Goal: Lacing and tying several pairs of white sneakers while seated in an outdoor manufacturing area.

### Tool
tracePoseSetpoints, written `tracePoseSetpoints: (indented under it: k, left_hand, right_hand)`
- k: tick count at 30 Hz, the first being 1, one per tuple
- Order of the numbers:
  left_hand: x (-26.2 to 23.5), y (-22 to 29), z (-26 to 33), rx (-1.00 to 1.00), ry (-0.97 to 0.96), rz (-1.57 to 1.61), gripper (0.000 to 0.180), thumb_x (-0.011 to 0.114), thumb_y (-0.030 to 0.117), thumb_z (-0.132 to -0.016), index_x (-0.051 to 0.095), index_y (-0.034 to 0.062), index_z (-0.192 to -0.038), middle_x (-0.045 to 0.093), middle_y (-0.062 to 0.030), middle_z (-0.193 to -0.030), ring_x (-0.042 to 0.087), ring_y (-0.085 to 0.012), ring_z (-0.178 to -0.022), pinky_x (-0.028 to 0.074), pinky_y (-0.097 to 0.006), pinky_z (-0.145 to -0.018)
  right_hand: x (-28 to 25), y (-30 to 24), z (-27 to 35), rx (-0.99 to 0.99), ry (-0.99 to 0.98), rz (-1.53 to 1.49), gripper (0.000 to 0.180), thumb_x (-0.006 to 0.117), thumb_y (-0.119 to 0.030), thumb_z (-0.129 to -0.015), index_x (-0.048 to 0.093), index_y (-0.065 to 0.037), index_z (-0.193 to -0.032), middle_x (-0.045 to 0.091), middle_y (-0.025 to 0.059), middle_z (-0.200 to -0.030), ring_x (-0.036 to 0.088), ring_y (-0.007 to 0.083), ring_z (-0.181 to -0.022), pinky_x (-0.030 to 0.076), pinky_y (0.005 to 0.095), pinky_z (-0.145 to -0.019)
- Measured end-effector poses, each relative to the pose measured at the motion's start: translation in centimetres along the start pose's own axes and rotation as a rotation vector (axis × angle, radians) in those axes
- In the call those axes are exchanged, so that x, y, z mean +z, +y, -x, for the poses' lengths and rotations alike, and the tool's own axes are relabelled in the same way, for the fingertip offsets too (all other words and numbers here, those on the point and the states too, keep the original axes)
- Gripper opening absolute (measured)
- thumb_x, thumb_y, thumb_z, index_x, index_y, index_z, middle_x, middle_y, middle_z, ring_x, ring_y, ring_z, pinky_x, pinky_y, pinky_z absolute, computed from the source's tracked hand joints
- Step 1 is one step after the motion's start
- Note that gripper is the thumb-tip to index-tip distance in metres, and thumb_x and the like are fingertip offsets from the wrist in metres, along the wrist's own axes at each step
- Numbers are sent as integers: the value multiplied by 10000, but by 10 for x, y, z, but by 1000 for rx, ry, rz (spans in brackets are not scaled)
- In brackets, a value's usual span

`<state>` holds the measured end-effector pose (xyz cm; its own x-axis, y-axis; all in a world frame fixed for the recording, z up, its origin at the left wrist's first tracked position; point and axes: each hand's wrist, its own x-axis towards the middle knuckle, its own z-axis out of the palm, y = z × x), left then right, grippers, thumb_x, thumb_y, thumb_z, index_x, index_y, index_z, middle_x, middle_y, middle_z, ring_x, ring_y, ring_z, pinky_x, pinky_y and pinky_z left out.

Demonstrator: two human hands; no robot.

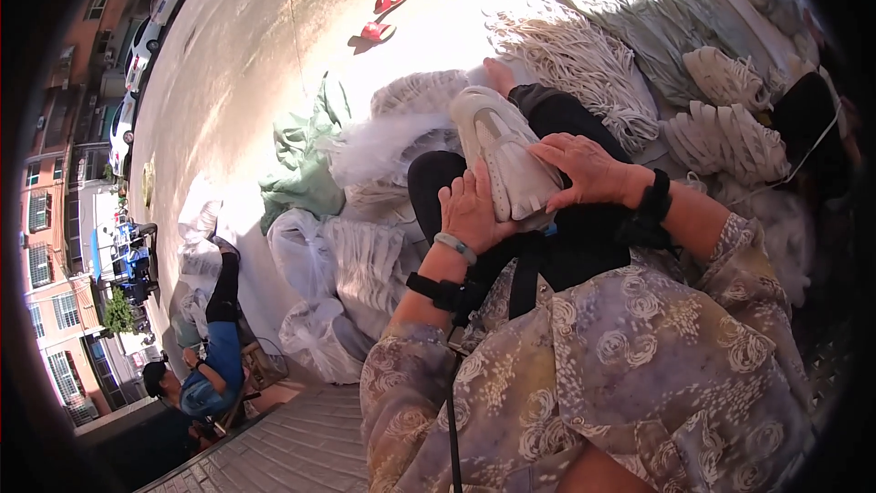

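Observation:
A white sports shoe (497, 151) lies on my lap, sole side toward me, toe pointing away. My left hand (470, 213) cups its near left side, fingers curled against the heel. My right hand (584, 169) presses on its right side from above, fingers spread over the sole edge. Both wrists wear black straps; the left also has a pale green bangle. My legs are in black trousers, and my sleeves are a flowered fabric.
Bundles of white laces (584, 68) and more white shoes (730, 137) are piled to the right. White plastic bags (324, 265) of laces and a green cloth (306, 169) lie left. Two red sandals (383, 16) sit on sunlit pavement. Another person (205, 374) sits lower left.

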<state>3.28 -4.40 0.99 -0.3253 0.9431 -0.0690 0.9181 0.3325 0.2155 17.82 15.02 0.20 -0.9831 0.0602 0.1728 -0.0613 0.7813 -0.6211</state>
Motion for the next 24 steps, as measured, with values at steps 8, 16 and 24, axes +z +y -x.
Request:
tracePoseSetpoints:
  k: [8, 16, 24]
  left_hand:
    - [0, 24, 17, -93, -3, 162, 845, 709, 199, -643, 290, -37, -1337, 548, -204, -1000, 574, -336, -858, 477, -394, -702]
    - [9, 2, 25, -38, 53, 346, 800, 637, 39, -660, 249, -51, -1354, 548, -236, -1058, 583, -383, -911, 484, -395, -772]
    - [-7, 14, 11, -94, -115, 401, 835, 735, 143, -653, 285, -58, -1326, 562, -219, -1031, 605, -336, -887, 500, -367, -729]
  right_hand:
    - [-2, 1, 5, 80, -85, -4, 799, 746, -444, -588, 460, -20, -1202, 526, 148, -962, 540, 329, -901, 412, 391, -793]
    - [11, 8, -1, 88, -88, -163, 772, 728, -440, -628, 447, -22, -1213, 514, 176, -963, 551, 348, -885, 449, 407, -747]
    - [-1, 87, 17, 321, 397, -558, 131, 627, -108, -785, 613, -10, -871, 614, 103, -752, 600, 230, -695, 465, 290, -629]
